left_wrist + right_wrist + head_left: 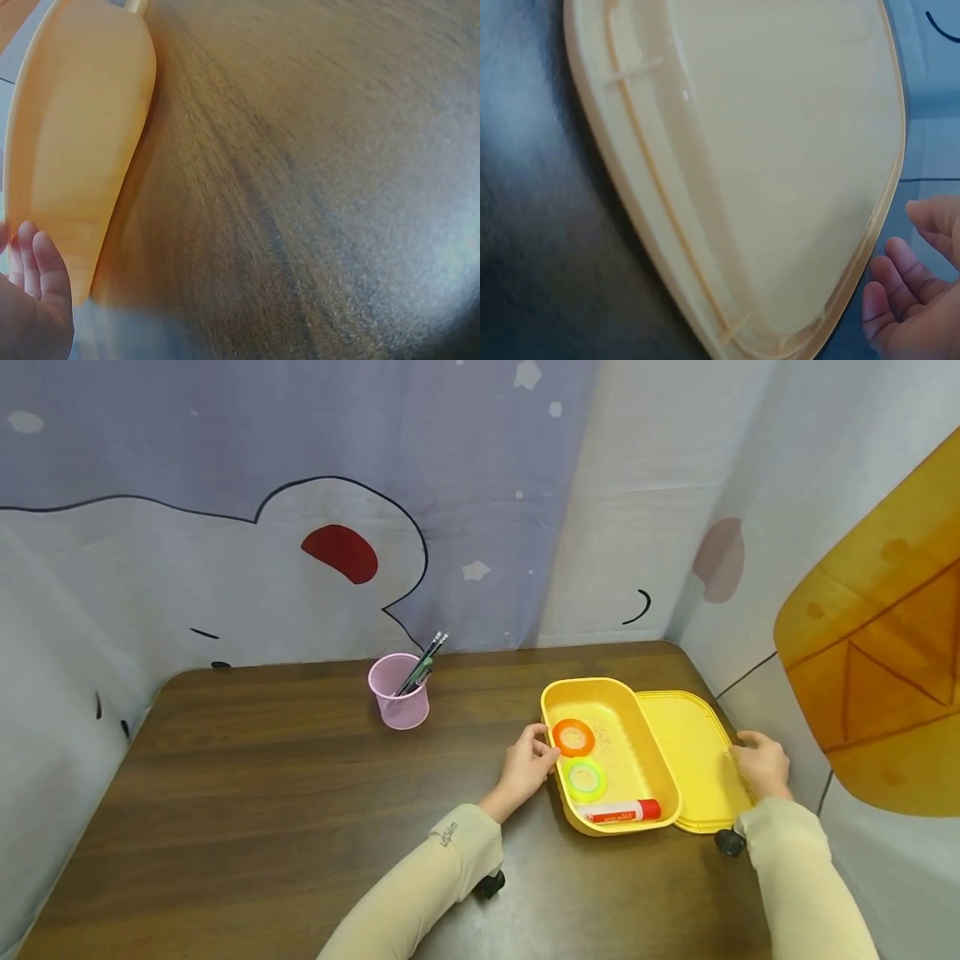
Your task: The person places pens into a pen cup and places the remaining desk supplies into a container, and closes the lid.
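Observation:
An open yellow plastic box [633,752] stands on the wooden table at the right. In it lie an orange tape roll [573,737], a yellow-green tape roll [585,779] and a red-and-white glue stick [619,811]. My left hand [525,767] is at the box's left rim, its loosely bent fingers [51,266] against the outer wall. Flat beside the box lies a yellow lid [693,760], which the box overlaps in the head view. My right hand [763,766] is at the lid's right edge; the right wrist view shows its fingers [907,274] loosely curved around nothing.
Farther back on the brown table [262,793] stands a pink cup [403,710] with several pencils or pens [422,667]. Printed cloth [480,510] hangs along the back and both sides; on the right it comes close to my right hand.

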Motion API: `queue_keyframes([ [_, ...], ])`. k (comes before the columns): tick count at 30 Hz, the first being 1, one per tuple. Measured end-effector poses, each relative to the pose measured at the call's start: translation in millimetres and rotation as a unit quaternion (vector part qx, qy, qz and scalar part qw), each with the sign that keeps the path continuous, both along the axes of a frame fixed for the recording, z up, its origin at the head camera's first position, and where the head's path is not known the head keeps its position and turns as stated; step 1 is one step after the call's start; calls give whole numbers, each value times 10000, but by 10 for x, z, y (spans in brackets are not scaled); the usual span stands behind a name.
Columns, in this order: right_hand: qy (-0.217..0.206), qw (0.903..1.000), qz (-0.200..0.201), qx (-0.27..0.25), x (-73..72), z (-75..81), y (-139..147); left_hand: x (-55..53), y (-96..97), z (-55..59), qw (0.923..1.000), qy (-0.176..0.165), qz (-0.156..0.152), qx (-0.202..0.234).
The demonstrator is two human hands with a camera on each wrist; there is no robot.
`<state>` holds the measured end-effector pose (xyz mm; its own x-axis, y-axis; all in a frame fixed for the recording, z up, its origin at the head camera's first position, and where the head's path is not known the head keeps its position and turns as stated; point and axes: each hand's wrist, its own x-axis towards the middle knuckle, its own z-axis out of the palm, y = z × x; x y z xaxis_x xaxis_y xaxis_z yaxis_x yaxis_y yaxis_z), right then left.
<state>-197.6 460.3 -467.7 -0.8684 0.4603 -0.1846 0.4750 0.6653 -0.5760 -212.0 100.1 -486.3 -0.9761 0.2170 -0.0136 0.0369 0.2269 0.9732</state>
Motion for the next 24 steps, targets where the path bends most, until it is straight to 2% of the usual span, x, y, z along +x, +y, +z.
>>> queue_keyframes([
  [5,-169,9998,-90,-48,40,-15,34,2,6,-12,10000,37,30,-13],
  [14,-339,9991,234,-67,60,-48,105,0,4,-16,9999,89,9,76],
  [24,-405,9989,144,-181,70,-74,137,22,7,0,9999,48,26,91],
])
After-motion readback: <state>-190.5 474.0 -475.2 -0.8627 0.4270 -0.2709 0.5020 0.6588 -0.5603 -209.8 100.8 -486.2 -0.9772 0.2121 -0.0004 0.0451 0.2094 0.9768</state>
